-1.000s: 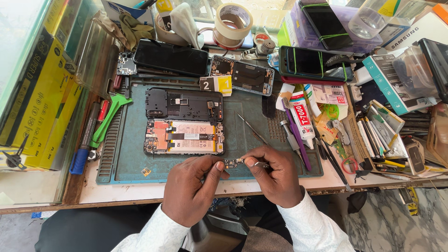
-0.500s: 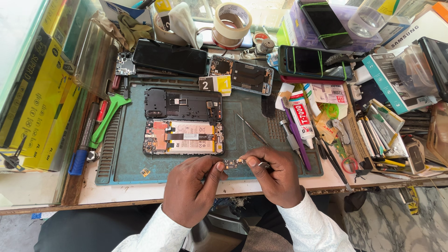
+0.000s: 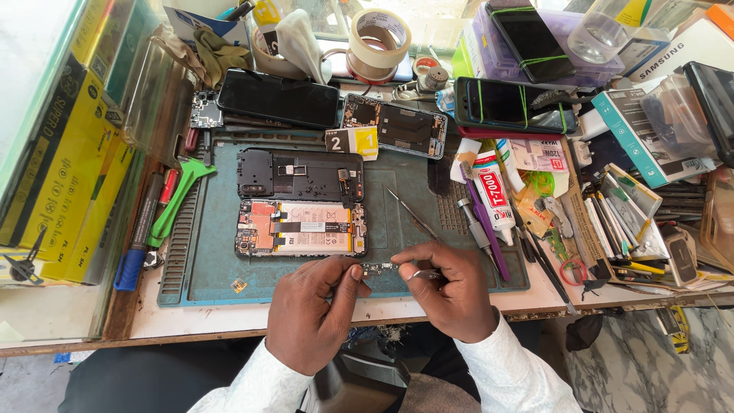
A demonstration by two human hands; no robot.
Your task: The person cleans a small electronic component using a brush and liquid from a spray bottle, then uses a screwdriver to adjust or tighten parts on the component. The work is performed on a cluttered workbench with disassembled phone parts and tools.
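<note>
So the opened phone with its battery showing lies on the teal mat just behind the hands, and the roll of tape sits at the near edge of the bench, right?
Not quite. The roll of tape sits at the far edge of the bench, as the head view shows. The opened phone does lie on the teal mat, just behind the left hand and right hand.

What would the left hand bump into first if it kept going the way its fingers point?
The left hand points up-right; it already pinches the small part, and the right hand lies just beyond. Depth is hard to judge.
</note>
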